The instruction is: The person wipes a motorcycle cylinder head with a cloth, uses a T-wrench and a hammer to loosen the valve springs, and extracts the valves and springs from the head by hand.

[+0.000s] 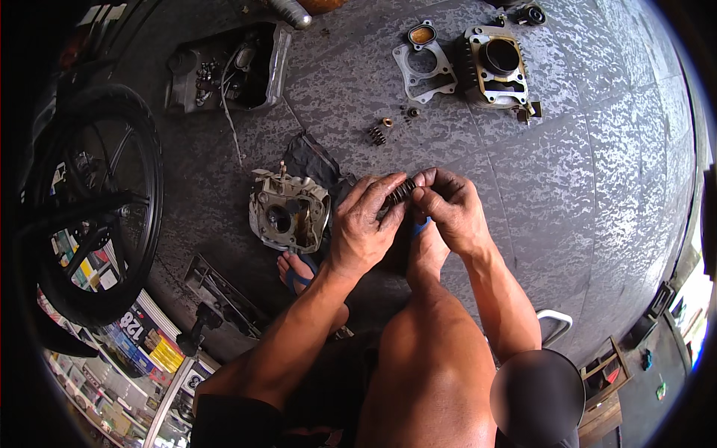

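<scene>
A dark coil spring [401,192] is held up in front of me, pinched at one end by my left hand [362,224] and at the other by my right hand [454,205]. The fingers of both hands are closed and smudged with dark grime. Left of my left hand sits an engine cylinder head [287,213], its round port facing up. A crumpled black cloth [312,160] lies just beyond it. Farther off on the floor is a second coil spring [377,135], beside a small ring-shaped part [386,122] and another small metal piece [414,112].
At the far right a finned cylinder block [499,63] stands by a flat metal gasket [426,71]. A dark tray [278,71] with loose bolts lies at the far left. A spoked-alloy wheel [153,172] rises along the left edge. My sandaled feet rest near the cylinder head.
</scene>
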Action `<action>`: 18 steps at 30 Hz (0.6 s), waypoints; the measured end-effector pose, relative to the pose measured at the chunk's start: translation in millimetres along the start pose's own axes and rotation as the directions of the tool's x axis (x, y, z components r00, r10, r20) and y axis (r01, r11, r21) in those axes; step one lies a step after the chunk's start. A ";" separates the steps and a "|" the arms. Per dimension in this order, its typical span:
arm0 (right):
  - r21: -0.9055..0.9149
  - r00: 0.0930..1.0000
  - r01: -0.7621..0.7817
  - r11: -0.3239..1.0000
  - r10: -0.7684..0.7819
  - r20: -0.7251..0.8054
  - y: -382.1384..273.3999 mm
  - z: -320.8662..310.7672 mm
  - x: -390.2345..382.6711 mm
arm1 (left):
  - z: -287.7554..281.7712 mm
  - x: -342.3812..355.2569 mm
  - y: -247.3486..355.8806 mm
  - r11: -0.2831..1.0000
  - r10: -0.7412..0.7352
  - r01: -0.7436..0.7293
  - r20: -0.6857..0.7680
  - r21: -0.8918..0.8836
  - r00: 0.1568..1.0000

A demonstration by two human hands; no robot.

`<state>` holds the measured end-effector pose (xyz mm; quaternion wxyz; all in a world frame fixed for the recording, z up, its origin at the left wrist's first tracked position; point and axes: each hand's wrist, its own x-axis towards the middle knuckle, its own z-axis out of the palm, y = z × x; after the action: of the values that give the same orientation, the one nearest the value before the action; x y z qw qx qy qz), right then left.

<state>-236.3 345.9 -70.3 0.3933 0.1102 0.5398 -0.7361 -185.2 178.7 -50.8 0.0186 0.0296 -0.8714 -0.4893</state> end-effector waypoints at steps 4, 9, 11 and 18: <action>0.011 0.999 0.028 1.000 -0.028 -0.040 4.7 2.5 -4.1 | 0.0 1.2 0.5 1.000 0.007 -0.007 0.032 -0.001 0.999; 0.046 0.998 -0.036 0.998 0.038 -0.048 14.6 -3.6 -7.5 | 0.4 -2.9 -0.2 0.999 -0.015 0.017 0.089 -0.028 0.996; 0.065 0.996 -0.055 0.996 0.059 -0.067 17.2 -3.2 -9.3 | 2.8 -6.1 -3.5 0.999 -0.011 0.014 0.096 -0.031 0.995; 0.201 0.995 -0.020 0.979 0.039 -0.087 25.9 -3.7 -11.2 | 6.3 -8.1 -3.1 0.999 -0.010 0.014 0.100 -0.038 0.995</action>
<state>-211.8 351.5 -83.6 0.3663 0.1904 0.4785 -0.7750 -177.4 183.0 -56.8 -0.0276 0.0100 -0.8614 -0.5070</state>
